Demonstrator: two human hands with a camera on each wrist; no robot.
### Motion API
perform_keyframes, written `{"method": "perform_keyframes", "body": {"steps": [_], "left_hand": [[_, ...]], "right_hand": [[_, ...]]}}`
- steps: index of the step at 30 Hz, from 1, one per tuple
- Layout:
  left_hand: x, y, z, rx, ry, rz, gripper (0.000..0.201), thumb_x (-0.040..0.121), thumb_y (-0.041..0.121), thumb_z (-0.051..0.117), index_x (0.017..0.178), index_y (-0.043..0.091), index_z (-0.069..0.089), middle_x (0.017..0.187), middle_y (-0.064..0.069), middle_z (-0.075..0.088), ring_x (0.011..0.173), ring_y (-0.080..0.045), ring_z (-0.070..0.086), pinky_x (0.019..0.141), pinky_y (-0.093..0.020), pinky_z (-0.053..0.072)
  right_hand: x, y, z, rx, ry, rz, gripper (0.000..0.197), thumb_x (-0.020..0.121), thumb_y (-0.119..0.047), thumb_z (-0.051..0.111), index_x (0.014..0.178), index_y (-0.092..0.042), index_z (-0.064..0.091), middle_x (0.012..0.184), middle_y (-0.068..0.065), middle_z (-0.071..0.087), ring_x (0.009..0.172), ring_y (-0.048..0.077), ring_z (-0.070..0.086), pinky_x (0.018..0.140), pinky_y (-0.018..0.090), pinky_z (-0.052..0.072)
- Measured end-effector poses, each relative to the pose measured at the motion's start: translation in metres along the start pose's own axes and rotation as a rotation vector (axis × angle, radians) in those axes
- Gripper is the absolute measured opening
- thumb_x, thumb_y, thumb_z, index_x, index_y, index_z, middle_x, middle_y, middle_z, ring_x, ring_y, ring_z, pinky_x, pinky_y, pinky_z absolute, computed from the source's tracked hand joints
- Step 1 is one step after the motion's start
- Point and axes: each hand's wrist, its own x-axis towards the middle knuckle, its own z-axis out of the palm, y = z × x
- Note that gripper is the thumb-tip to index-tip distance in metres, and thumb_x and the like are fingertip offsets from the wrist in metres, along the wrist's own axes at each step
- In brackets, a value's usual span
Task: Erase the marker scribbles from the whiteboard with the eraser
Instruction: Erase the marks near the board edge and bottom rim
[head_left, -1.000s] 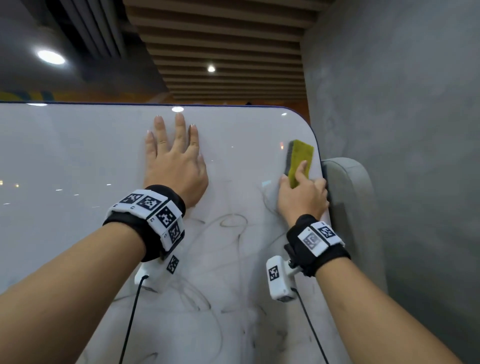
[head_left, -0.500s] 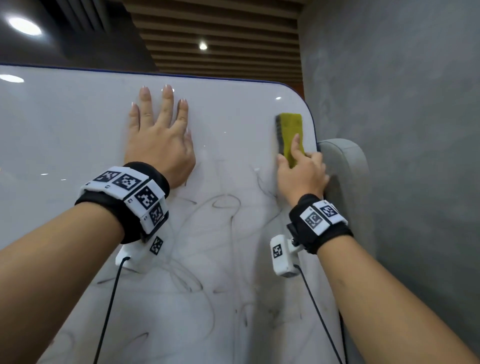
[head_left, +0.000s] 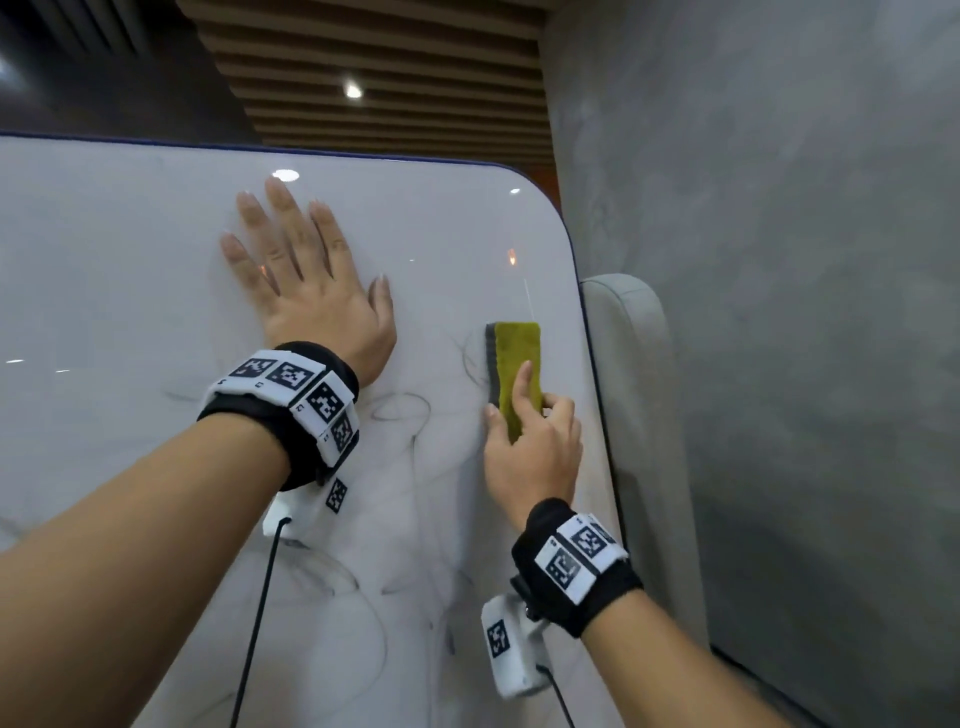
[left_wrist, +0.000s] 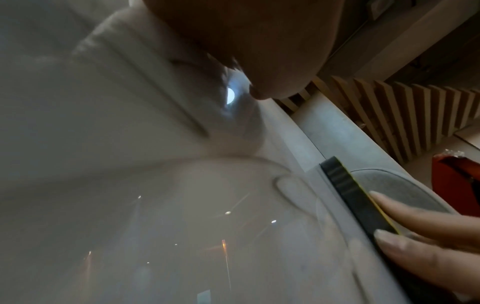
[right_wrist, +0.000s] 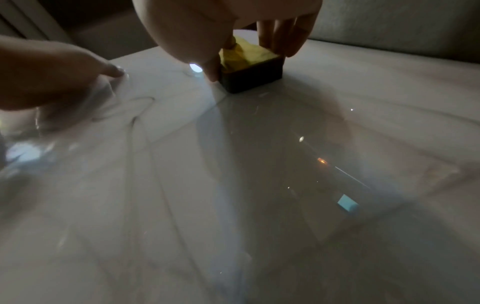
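A glossy white whiteboard (head_left: 156, 270) leans by a grey wall. Head view: the flat left hand (head_left: 306, 291) braces it; the right hand (head_left: 535, 447) grips the yellow-and-black block eraser (head_left: 514, 364). Right wrist view: the eraser's dark face (right_wrist: 252, 80) should stay flush across the faint grey scribbles (right_wrist: 140, 115).

**Grey wall, slatted ceiling**

A mottled grey wall (head_left: 779, 312) fills the right side. Overhead runs a ceiling of wooden slats (head_left: 374, 62) with a round recessed light (head_left: 354, 91) glowing in it; to the left the ceiling is dark. A pale grey upholstered chair back (head_left: 639, 389) stands against the wall. The room is dim.
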Motion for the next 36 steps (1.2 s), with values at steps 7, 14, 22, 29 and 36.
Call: {"method": "perform_keyframes", "body": {"steps": [7,14,22,29,36], "left_hand": [[0.002,-0.009,0.009,-0.022,0.015,0.022,0.078,0.099,0.05,0.024,0.156,0.005,-0.005,0.16,-0.025,-0.018,0.147,-0.044,-0.015,0.119,-0.06,-0.007],[0.001,-0.01,0.009,-0.033,0.031,0.035,0.078,0.099,0.05,0.024,0.156,0.005,-0.006,0.16,-0.024,-0.018,0.148,-0.043,-0.016,0.119,-0.06,-0.006],[0.003,-0.052,-0.022,-0.178,0.004,0.198,0.057,0.105,0.041,0.017,0.156,0.018,0.024,0.165,-0.01,0.005,0.152,-0.028,0.001,0.12,-0.044,0.003],[0.008,-0.131,-0.043,-0.178,0.141,0.12,0.055,0.102,0.027,0.037,0.155,0.023,0.026,0.165,-0.012,-0.003,0.152,-0.029,-0.005,0.121,-0.047,0.001],[-0.005,-0.189,-0.052,-0.039,-0.007,0.168,0.066,0.101,0.051,0.021,0.158,0.028,-0.001,0.161,-0.004,-0.026,0.149,-0.022,-0.023,0.118,-0.04,-0.017]], "right_hand": [[0.057,0.03,-0.013,0.005,-0.025,0.252,0.06,0.096,-0.049,0.053,0.151,-0.049,0.029,0.133,0.004,0.046,0.122,0.028,0.046,0.111,0.044,0.033],[0.014,-0.009,0.01,0.079,0.07,0.184,0.059,0.095,-0.044,0.056,0.151,-0.039,0.036,0.124,0.006,0.046,0.113,0.028,0.045,0.105,0.039,0.032],[0.029,-0.069,0.013,0.104,0.049,0.05,0.059,0.096,-0.046,0.053,0.152,-0.039,0.034,0.123,0.006,0.043,0.111,0.027,0.044,0.106,0.039,0.034],[0.023,-0.143,0.018,0.056,0.033,-0.161,0.06,0.096,-0.048,0.051,0.153,-0.04,0.032,0.122,0.007,0.04,0.109,0.027,0.041,0.099,0.04,0.035],[-0.047,-0.223,0.039,0.047,0.034,-0.484,0.06,0.088,-0.044,0.057,0.147,-0.033,0.048,0.113,0.011,0.049,0.093,0.032,0.048,0.08,0.043,0.043]]}}
